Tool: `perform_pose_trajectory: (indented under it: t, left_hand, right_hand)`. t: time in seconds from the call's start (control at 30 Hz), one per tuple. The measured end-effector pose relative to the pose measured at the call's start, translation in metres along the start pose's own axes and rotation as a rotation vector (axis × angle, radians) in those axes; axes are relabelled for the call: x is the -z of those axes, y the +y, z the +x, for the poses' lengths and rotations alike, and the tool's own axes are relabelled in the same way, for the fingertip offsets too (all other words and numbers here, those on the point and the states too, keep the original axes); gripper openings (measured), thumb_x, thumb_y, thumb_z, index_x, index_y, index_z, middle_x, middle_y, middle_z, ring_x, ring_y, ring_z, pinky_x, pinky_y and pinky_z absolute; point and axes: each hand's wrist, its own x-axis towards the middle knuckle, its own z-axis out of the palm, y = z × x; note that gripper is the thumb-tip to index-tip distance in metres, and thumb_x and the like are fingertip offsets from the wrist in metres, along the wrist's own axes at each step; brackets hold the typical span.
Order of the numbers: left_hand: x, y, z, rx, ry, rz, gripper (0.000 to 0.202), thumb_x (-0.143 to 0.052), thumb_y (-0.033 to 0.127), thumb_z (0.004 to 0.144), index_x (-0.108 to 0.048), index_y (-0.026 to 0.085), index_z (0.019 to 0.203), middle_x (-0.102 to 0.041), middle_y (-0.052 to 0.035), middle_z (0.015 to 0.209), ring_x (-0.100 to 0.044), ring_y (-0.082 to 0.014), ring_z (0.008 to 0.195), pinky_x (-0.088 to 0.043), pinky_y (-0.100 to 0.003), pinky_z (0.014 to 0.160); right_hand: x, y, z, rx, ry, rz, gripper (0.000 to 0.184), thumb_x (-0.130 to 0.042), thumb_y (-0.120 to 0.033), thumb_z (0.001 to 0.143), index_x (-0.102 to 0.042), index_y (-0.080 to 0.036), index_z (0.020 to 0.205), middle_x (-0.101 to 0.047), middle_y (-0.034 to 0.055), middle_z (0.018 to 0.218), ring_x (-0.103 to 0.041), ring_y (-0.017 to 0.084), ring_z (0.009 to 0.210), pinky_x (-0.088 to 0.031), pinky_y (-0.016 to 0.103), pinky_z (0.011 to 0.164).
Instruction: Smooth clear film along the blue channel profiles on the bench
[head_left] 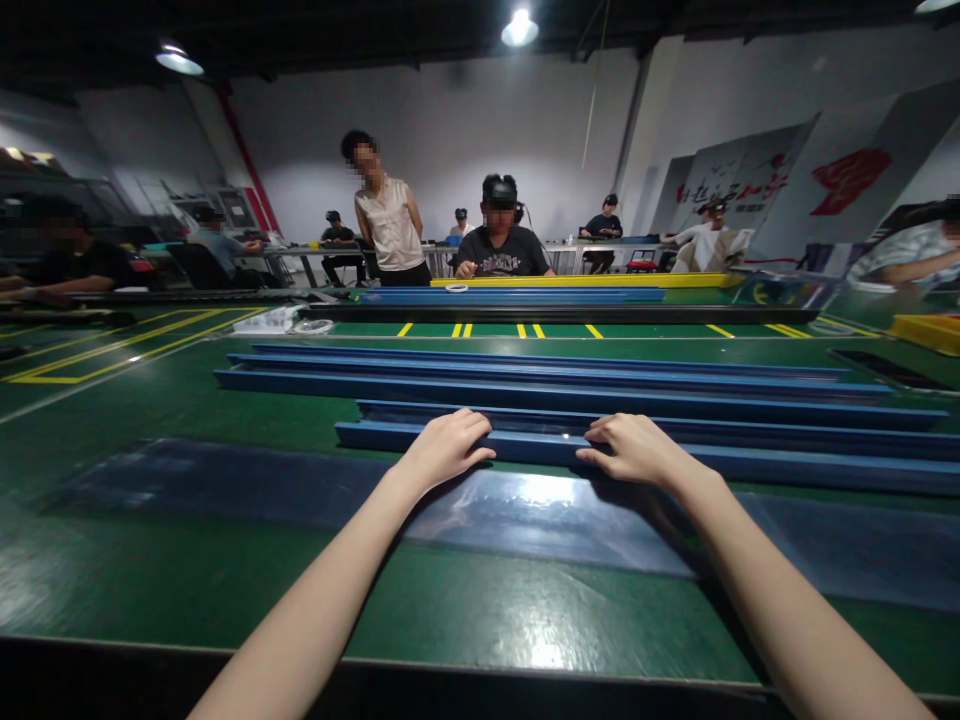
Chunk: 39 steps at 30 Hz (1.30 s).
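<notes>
A long blue U-shaped channel (pixel 525 440) lies across the green table in front of me. My left hand (pixel 452 442) grips its near wall toward the left part, thumb on the near side and fingers over the top edge. Farther right along the same wall, my right hand (pixel 626 447) holds it the same way; the fingertips inside the channel are partly hidden. Between the channel and me, a long clear plastic sheet (pixel 540 510) lies flat, shiny under the lamps, with both forearms above it.
Behind lie another long blue channel (pixel 525 393), a black rail (pixel 540 314) and a yellow rail (pixel 600 281). A dark phone-like slab (pixel 889 370) lies at right, near a yellow tray (pixel 930 332). A person (pixel 501 240) sits across the table; another (pixel 390 220) stands.
</notes>
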Motion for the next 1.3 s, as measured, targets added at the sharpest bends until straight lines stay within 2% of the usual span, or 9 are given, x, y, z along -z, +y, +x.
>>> perform_pose_trajectory:
  t: [0.13, 0.4, 0.63, 1.0, 1.3]
  left_hand:
    - [-0.001, 0.001, -0.001, 0.033, -0.048, 0.039, 0.019, -0.049, 0.035, 0.083, -0.051, 0.017, 0.090, -0.060, -0.0045, 0.092, -0.055, -0.0176, 0.089, -0.044, -0.027, 0.073]
    - [-0.001, 0.003, 0.000, 0.048, -0.067, 0.050, 0.018, -0.049, 0.035, 0.084, -0.051, 0.017, 0.087, -0.061, -0.0044, 0.089, -0.057, -0.0177, 0.086, -0.043, -0.026, 0.070]
    - [0.001, 0.004, 0.001, 0.063, -0.080, 0.043, 0.017, -0.049, 0.034, 0.084, -0.051, 0.018, 0.088, -0.062, -0.0045, 0.090, -0.057, -0.0174, 0.086, -0.043, -0.026, 0.071]
    - [-0.003, 0.001, 0.000, 0.072, -0.081, 0.033, 0.019, -0.048, 0.035, 0.084, -0.052, 0.018, 0.091, -0.063, -0.0051, 0.090, -0.058, -0.0176, 0.086, -0.043, -0.026, 0.072]
    - [-0.006, 0.001, 0.000, 0.069, -0.064, 0.077, 0.020, -0.045, 0.037, 0.085, -0.051, 0.018, 0.087, -0.062, -0.0040, 0.083, -0.058, -0.0175, 0.079, -0.041, -0.025, 0.065]
  right_hand:
    - [-0.001, -0.001, -0.001, 0.005, 0.017, -0.010, 0.040, -0.035, -0.043, 0.084, -0.061, -0.018, 0.067, -0.065, 0.0082, 0.076, -0.058, 0.019, 0.072, -0.031, 0.025, 0.058]
    - [-0.005, -0.008, 0.001, 0.022, 0.063, 0.004, 0.040, -0.036, -0.046, 0.084, -0.062, -0.016, 0.076, -0.063, 0.0083, 0.081, -0.057, 0.017, 0.073, -0.032, 0.025, 0.061]
    - [-0.005, -0.013, 0.004, 0.066, 0.131, 0.087, 0.036, -0.037, -0.043, 0.084, -0.062, -0.017, 0.091, -0.062, 0.0088, 0.093, -0.055, 0.019, 0.087, -0.036, 0.026, 0.069]
    - [-0.007, -0.014, 0.005, 0.085, 0.124, 0.065, 0.037, -0.035, -0.043, 0.085, -0.061, -0.017, 0.089, -0.063, 0.0082, 0.093, -0.056, 0.019, 0.087, -0.036, 0.026, 0.069]
    - [-0.008, -0.016, 0.005, 0.072, 0.110, 0.059, 0.037, -0.036, -0.043, 0.085, -0.061, -0.016, 0.089, -0.063, 0.0092, 0.092, -0.056, 0.019, 0.087, -0.036, 0.026, 0.069]
